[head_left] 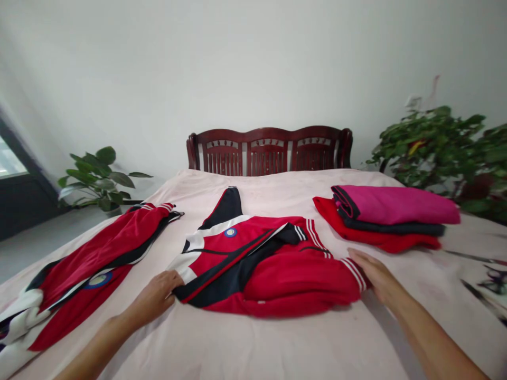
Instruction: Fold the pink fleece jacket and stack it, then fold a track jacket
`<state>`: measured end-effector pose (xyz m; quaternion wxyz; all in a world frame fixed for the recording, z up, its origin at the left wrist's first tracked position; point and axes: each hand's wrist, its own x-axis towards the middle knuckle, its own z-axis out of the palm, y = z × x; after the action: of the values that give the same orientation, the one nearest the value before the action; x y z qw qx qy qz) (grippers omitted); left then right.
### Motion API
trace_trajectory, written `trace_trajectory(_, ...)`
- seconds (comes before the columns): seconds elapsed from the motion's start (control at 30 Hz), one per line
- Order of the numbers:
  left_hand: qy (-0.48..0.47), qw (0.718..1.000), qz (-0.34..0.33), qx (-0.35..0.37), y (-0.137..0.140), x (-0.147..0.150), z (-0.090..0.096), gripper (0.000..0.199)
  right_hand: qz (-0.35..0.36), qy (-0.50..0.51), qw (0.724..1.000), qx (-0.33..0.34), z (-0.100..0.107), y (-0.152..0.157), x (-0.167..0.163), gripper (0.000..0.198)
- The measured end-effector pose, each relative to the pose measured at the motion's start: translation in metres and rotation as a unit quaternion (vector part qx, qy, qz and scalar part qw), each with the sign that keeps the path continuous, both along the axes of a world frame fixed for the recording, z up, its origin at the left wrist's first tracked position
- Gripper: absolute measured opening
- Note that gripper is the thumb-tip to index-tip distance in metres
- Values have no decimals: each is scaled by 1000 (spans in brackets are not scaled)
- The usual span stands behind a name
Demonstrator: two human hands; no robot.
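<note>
A red, navy and white track jacket lies in front of me, its near side folded over the front and one dark sleeve stretched toward the headboard. A round blue badge shows on its chest. My left hand is closed on the jacket's left end, at the white and navy shoulder part. At the other end, my right hand grips the striped hem, fingers partly hidden behind the cloth. The near edge looks slightly raised and blurred.
Left of me lies another red, navy and white jacket. A stack of folded clothes, magenta on top, sits at the right. Thin dark objects lie at the right edge. Beyond the pink bedsheet stands a wooden headboard, with plants either side.
</note>
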<state>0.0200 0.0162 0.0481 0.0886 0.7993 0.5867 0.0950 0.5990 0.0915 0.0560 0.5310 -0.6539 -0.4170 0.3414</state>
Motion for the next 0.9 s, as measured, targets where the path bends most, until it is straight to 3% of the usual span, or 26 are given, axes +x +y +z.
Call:
trace_trajectory(0.13,32,999,29,13,-17,11,2,38,89,93,991,-43,-32,-37,5,59)
trace_trajectory(0.23,9,999,11,42,-17,24,6,43,127,29,991,-16,-42,-55,7,78)
trace_trajectory(0.33,-23,999,-1,22,-11,39,8,54,89,-65,993,41,-34,-59,0,71)
trace_trajectory(0.43,-35,999,-5,3,-7,47,6,53,7,-54,996,72,-22,-57,-5,68)
trace_trajectory(0.53,-23,999,-21,14,-11,39,-3,47,-32,-47,998,42,-23,-53,3,64)
trace_trajectory(0.6,-5,999,-29,22,-18,28,-12,47,-14,-129,992,-5,-32,-50,14,52)
trace_trajectory(0.77,29,999,-26,-12,-41,11,-19,52,22,-371,923,-104,-43,-52,31,46)
trace_trajectory(0.83,40,998,-8,-44,-44,19,-10,44,-1,-474,877,-79,-34,-58,22,48)
trace_trajectory(0.9,54,997,12,-61,-43,36,4,35,-10,-546,838,10,-24,-63,1,48)
